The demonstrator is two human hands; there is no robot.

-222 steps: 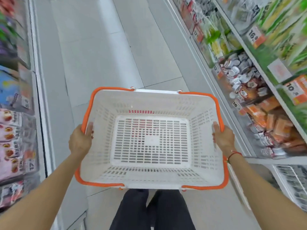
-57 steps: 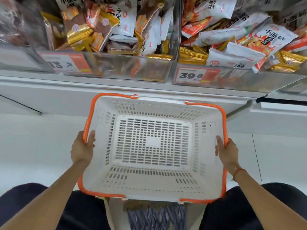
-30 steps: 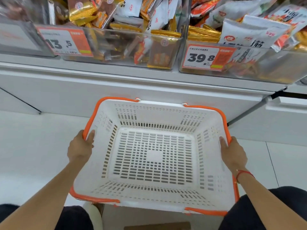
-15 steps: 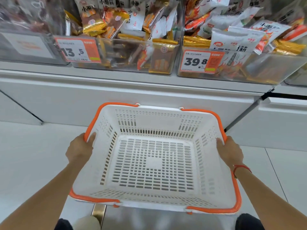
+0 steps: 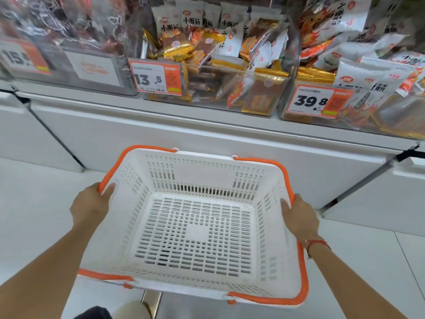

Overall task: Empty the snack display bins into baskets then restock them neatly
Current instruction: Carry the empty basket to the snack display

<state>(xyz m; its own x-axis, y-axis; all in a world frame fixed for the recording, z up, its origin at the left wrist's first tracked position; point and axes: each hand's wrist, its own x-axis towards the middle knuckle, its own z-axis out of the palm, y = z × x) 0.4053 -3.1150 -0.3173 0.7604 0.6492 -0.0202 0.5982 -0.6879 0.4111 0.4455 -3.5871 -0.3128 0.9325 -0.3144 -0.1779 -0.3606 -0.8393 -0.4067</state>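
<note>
- My left hand (image 5: 90, 204) grasps the left rim of the white slotted plastic shopping basket with orange handles (image 5: 195, 229), thumb hooked over the inside wall by the orange handle.
- The basket hangs between my two hands, above the pale tiled floor (image 5: 30, 203) and in front of the white shelf base (image 5: 161, 132); nothing lies in it.
- Clear acrylic bin at the far left (image 5: 69, 42), above and left of the basket: dark packets, blurred; tags partly legible.
- Clear acrylic middle bin (image 5: 207, 93), directly above the basket's far edge: heaped gold, orange and white snack packets (image 5: 207, 47); orange-and-white price tag reading 13.5 (image 5: 156, 78) on its front.
- Clear acrylic right bin (image 5: 368, 111): white and red snack packets (image 5: 370, 77); price tag reading 39.8 (image 5: 318, 101).
- My right hand (image 5: 299, 217), a red string bracelet (image 5: 318, 244) at the wrist, grasps the basket's right rim, thumb inside.
</note>
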